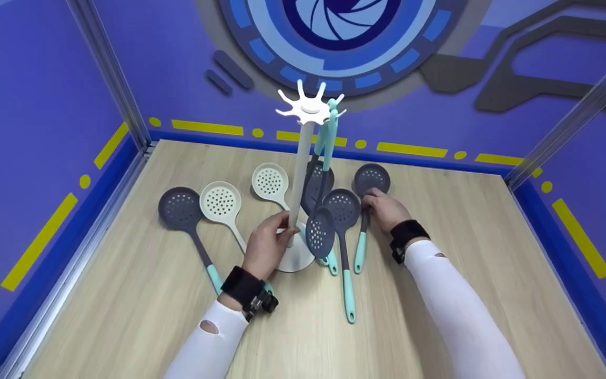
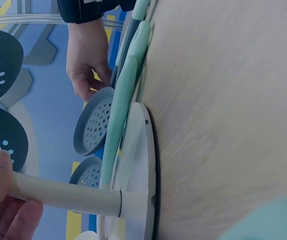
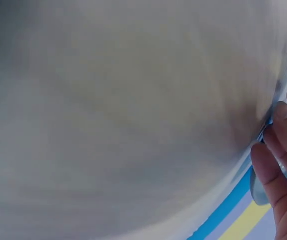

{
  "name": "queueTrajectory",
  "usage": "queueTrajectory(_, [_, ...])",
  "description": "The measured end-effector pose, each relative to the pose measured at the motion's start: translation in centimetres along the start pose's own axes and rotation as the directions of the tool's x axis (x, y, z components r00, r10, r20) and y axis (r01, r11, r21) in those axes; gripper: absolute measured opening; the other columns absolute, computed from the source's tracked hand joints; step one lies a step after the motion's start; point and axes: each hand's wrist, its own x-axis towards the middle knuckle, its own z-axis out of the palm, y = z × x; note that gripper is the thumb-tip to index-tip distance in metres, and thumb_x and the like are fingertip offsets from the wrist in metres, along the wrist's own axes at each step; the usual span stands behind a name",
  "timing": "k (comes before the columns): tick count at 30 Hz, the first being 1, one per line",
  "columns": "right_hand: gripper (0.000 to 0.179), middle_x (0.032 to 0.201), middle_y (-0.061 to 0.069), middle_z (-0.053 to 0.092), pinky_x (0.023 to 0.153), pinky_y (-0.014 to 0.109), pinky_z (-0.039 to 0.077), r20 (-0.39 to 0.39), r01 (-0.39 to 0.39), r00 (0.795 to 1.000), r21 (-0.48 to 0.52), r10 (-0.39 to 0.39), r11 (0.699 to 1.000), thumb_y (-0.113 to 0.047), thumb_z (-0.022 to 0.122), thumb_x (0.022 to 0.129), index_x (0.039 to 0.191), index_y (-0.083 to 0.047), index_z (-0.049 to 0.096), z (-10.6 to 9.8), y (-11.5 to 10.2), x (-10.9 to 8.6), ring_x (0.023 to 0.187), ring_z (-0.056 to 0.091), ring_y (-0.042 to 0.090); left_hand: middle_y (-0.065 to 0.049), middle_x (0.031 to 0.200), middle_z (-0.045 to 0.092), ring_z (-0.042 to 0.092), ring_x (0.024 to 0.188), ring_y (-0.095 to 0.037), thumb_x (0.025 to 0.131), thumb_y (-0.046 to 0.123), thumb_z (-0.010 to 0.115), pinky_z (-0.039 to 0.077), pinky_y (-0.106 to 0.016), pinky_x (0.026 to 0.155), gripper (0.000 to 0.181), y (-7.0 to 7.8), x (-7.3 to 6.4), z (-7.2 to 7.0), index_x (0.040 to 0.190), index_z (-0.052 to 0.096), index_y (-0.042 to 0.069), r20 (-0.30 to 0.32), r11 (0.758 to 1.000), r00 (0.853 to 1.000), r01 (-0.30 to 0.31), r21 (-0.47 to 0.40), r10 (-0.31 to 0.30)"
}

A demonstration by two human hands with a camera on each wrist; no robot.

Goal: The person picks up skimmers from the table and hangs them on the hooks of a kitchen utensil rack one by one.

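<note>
My left hand (image 1: 267,245) grips the white post of a utensil stand (image 1: 301,173), thumb and fingers around it above the round base. The stand's top has several white hooks. Dark skimmers with mint handles (image 1: 330,137) hang from its right side, one perforated head (image 1: 320,234) low in front of the post. My right hand (image 1: 385,210) pinches the dark neck of another skimmer (image 1: 372,179), just below its head. This skimmer's mint handle end points toward me on the table. In the right wrist view, the fingers (image 3: 267,170) hide much of it.
A dark skimmer (image 1: 341,206) lies between the stand and my right hand. To the left lie another dark skimmer (image 1: 179,208) and two cream ones (image 1: 220,201). Blue-purple panels (image 1: 177,68) enclose the wooden table (image 1: 124,295) at the back and both sides.
</note>
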Motion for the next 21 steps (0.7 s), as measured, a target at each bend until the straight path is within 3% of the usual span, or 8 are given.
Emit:
queueTrajectory(5, [0.020,0.121,0.009,0.065,0.094,0.044,0.058,-0.026,-0.010,1.000,0.057,0.012,0.998,0.008,0.068,0.095,0.107,-0.008,0.072,-0.3,0.7,-0.6,0.108,0.066,0.027,-0.001,0.113,0.075,0.073,0.107,-0.015,0.095,0.022,0.076,0.062,-0.024,0.084,0.032,0.0,0.1,-0.1,0.126,0.070,0.017,-0.008,1.000,1.000,-0.005,0.000,0.005])
queueTrajectory(16, [0.020,0.130,0.007,0.066,0.103,0.048,0.054,-0.054,-0.105,0.991,0.213,0.119,0.971,0.003,0.063,0.101,0.113,-0.009,0.073,-1.2,1.4,-2.0,0.120,0.064,0.028,-0.002,0.114,0.075,0.073,0.107,-0.016,0.096,0.019,0.076,0.062,-0.027,0.085,0.032,0.1,0.0,-0.1,0.127,0.070,0.015,-0.019,1.000,1.000,-0.013,0.006,0.013])
queueTrajectory(17, [0.021,0.131,0.007,0.066,0.105,0.048,0.053,-0.057,-0.124,0.988,0.260,0.143,0.958,0.002,0.061,0.102,0.114,-0.009,0.074,-1.3,1.4,-2.1,0.122,0.063,0.028,-0.003,0.114,0.075,0.073,0.107,-0.016,0.096,0.019,0.076,0.062,-0.027,0.086,0.032,0.1,0.0,-0.1,0.127,0.070,0.015,-0.020,1.000,1.000,-0.016,0.010,0.017])
queueTrajectory(19, [0.021,0.134,0.007,0.065,0.108,0.047,0.051,-0.045,-0.185,0.974,0.402,0.221,0.897,-0.004,0.055,0.106,0.118,-0.009,0.073,-1.5,1.2,-2.3,0.124,0.061,0.027,-0.004,0.114,0.075,0.073,0.107,-0.017,0.096,0.018,0.076,0.062,-0.028,0.086,0.032,0.1,0.0,0.0,0.127,0.070,0.013,-0.019,1.000,1.000,-0.021,0.023,0.022])
queueTrajectory(21, [0.026,0.138,0.006,0.063,0.112,0.047,0.048,-0.009,-0.255,0.949,0.567,0.315,0.783,-0.015,0.050,0.109,0.122,-0.008,0.071,-1.7,1.1,-2.6,0.127,0.059,0.025,-0.005,0.114,0.075,0.073,0.107,-0.018,0.096,0.018,0.076,0.062,-0.028,0.086,0.032,0.1,0.0,0.0,0.127,0.069,0.012,-0.017,0.999,1.000,-0.021,0.030,0.021])
